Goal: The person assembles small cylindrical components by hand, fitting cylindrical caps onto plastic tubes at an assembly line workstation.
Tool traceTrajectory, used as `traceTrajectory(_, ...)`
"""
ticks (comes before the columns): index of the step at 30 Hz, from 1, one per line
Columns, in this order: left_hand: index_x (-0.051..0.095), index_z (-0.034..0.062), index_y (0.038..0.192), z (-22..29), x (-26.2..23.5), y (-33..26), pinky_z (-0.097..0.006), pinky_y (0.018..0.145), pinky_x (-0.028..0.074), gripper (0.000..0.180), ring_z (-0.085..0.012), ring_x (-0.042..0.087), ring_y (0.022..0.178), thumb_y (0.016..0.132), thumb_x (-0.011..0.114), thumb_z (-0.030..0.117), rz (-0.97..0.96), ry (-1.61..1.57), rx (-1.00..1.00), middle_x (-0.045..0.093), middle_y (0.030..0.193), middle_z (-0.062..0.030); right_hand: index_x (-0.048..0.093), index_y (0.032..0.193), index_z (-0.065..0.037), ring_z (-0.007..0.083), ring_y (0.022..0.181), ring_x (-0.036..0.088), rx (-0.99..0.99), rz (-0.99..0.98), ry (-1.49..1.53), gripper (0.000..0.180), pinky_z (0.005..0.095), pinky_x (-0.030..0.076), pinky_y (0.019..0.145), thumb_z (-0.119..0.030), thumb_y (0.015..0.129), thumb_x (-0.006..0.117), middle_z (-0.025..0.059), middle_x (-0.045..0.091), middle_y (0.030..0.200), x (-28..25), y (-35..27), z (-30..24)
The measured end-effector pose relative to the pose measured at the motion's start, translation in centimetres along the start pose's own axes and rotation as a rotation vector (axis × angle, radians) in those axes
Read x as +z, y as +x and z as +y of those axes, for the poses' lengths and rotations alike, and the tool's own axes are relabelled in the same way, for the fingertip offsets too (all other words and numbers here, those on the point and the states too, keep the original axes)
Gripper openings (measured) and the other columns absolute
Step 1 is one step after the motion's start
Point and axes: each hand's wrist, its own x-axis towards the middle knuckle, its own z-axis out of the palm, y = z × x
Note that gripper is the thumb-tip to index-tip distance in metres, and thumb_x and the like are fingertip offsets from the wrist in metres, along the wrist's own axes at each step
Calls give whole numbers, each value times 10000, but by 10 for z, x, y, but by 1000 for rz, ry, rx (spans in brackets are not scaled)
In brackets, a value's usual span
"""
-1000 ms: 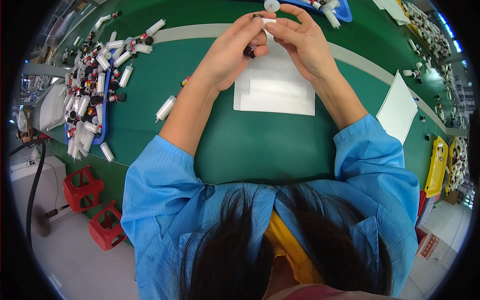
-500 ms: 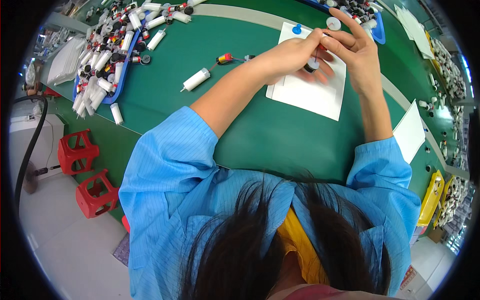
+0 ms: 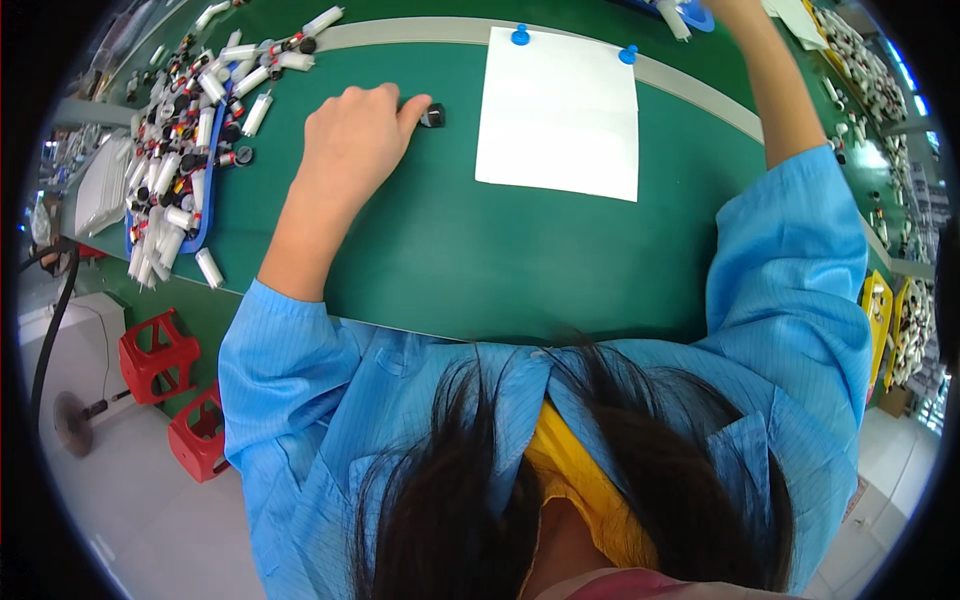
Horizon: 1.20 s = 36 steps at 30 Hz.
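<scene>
Left hand [image 3: 355, 140]: over the green table [image 3: 520, 265], back uppermost, thumb extended to the right; the other fingers curl out of sight, so whether they are clamped on anything cannot be told
Black part [image 3: 433, 116]: small, at the tip of the left thumb, to the left of the white sheet; gripped or merely adjacent, cannot be told
Right hand [image 3: 738, 8]: cut off by the upper edge, near the upper blue tray [image 3: 702, 19]; fingertips out of view, grip cannot be told
White sheet [image 3: 557, 120]: flat on the table, between the forearms, with blue pegs [image 3: 520, 36] near its two upper corners
Left blue tray [image 3: 207, 225]: heaped with white cylinders [image 3: 167, 173], some lying outside its rim
</scene>
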Motion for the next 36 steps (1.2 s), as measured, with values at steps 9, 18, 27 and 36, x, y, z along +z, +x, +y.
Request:
traceTrajectory(9, 572, -2, 913, 0, 2, 34, -423, 654, 481, 139, -364, 606, 762, 834, 576, 113, 32, -98, 222, 620, 777, -193, 601, 1023, -33, 314, 852, 611, -247, -343, -165, 226, 366, 507, 738, -40, 797, 580, 148, 642, 909, 14, -183, -43)
traceTrajectory(18, 554, 8, 1135, 2, 8, 57, -321, 781, 480, 283, -217, 604, 779, 881, 553, 132, -60, -730, -2, 615, 873, -127, 567, 1025, -16, 324, 828, 582, 238, -766, 29, 289, 406, 497, 718, 25, 740, 548, 165, 608, 870, -2, -149, -61)
traceTrajectory(27, 509, 9, 1159, 43, 19, 70, -312, 870, 460, 289, -165, 580, 979, 903, 536, 140, -363, -1935, -87, 602, 1041, -101, 537, 991, 20, 313, 832, 582, -198, -489, -264, 285, 401, 498, 677, 41, 706, 530, 160, 601, 842, 13, -177, -59)
traceTrajectory(36, 457, -16, 1220, 42, 19, 63, -289, 806, 428, 326, -72, 403, 680, 943, 430, 153, -509, -2178, -2, 452, 783, 15, 536, 945, -8, 214, 782, 588, 60, -571, 46, 252, 291, 478, 706, 19, 713, 631, 90, 590, 793, -18, -133, -71)
